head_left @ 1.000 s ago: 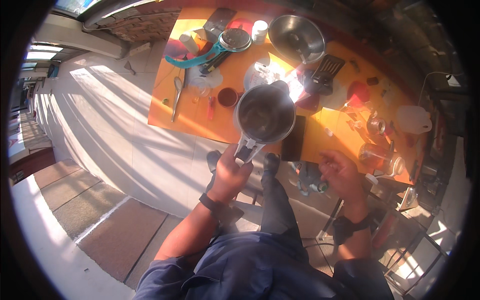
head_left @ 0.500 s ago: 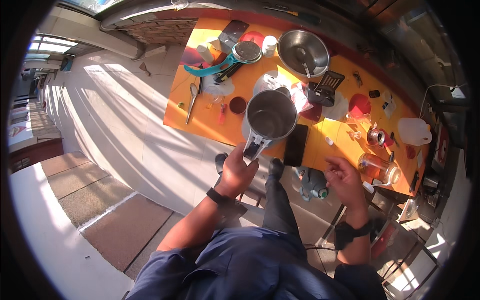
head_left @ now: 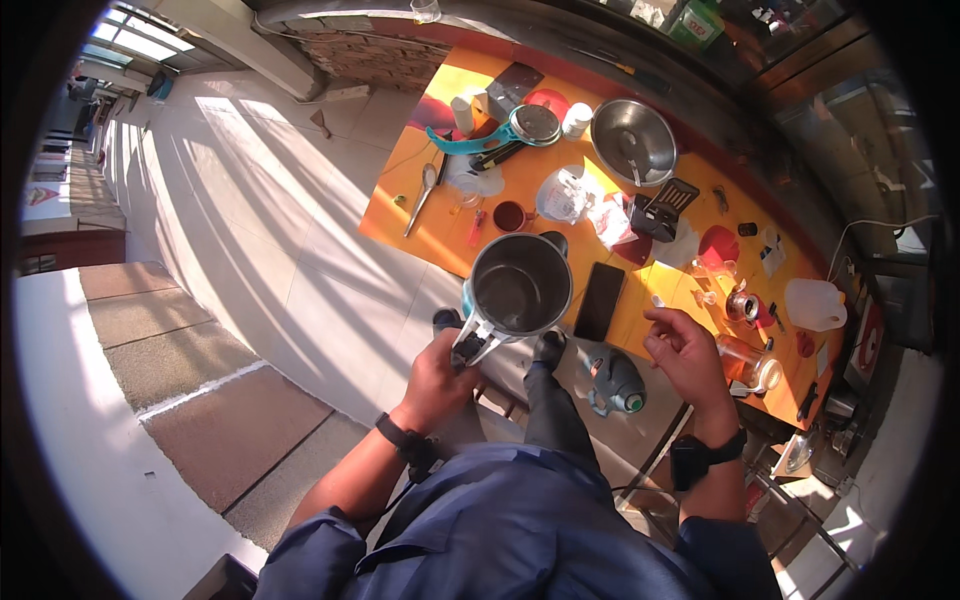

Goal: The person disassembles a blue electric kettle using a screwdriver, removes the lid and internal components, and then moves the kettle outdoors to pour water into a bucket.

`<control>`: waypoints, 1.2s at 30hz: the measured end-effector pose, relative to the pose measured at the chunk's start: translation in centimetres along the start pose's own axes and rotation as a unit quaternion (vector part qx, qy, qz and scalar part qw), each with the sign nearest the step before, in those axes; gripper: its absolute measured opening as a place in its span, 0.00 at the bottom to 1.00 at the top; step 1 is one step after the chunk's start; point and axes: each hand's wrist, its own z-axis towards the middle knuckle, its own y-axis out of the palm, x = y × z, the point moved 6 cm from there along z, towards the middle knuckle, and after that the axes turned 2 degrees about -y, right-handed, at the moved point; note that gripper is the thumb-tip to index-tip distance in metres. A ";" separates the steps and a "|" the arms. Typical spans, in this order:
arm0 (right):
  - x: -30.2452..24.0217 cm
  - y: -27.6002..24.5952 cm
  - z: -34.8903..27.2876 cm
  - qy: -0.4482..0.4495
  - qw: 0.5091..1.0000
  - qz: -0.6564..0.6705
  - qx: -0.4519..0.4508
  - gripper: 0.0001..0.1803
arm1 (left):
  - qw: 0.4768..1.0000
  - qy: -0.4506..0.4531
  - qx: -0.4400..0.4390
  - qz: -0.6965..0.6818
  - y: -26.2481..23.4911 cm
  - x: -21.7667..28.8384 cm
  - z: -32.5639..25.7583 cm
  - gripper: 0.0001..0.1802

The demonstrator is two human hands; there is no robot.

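My left hand [head_left: 440, 370] is wrapped around the handle of a deep metal pot [head_left: 515, 285]. The pot's mouth faces up and its dark grey inside looks bare. It hangs at the near edge of the orange table, with a short dark grip on its far side. Off to the right, my right hand [head_left: 687, 355] is raised near the table edge, fingers loosely bent and apart, with nothing seen in them. Between the hands lies a flat black rectangular slab [head_left: 600, 300]. A brown cup [head_left: 511, 215] stands just beyond the pot.
On the orange table [head_left: 400, 215] are a steel bowl [head_left: 608, 130], a turquoise-handled round lid [head_left: 536, 124], a spoon [head_left: 424, 190], an open black case [head_left: 655, 215], a jar of amber liquid [head_left: 742, 362] and a white jug [head_left: 815, 303]. A grey container [head_left: 612, 380] stands below the edge.
My left hand has drawn the pot nearer to my body and away from the table, uncovering more of the tabletop. My right hand stays about where it was. The view has shifted slightly.
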 end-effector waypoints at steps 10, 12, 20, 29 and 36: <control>-12.0 20.0 7.2 -0.098 0.969 -0.175 -0.144 0.21 | 0.980 -0.102 0.165 -0.044 -20.3 -9.2 -11.2 0.13; -15.2 26.4 8.7 -0.085 0.964 -0.179 -0.176 0.22 | 0.968 -0.123 0.207 -0.070 -24.9 -11.7 -12.0 0.13; -27.5 48.8 15.8 -0.169 0.913 -0.156 -0.337 0.20 | 0.916 -0.048 0.386 -0.102 -43.4 -17.5 -11.0 0.13; -41.2 67.4 32.2 -0.195 0.884 -0.181 -0.384 0.20 | 0.854 -0.099 0.487 -0.154 -64.7 -23.0 -1.3 0.10; -53.3 82.7 44.7 -0.220 0.862 -0.207 -0.406 0.19 | 0.839 -0.130 0.525 -0.067 -81.1 -24.9 4.0 0.13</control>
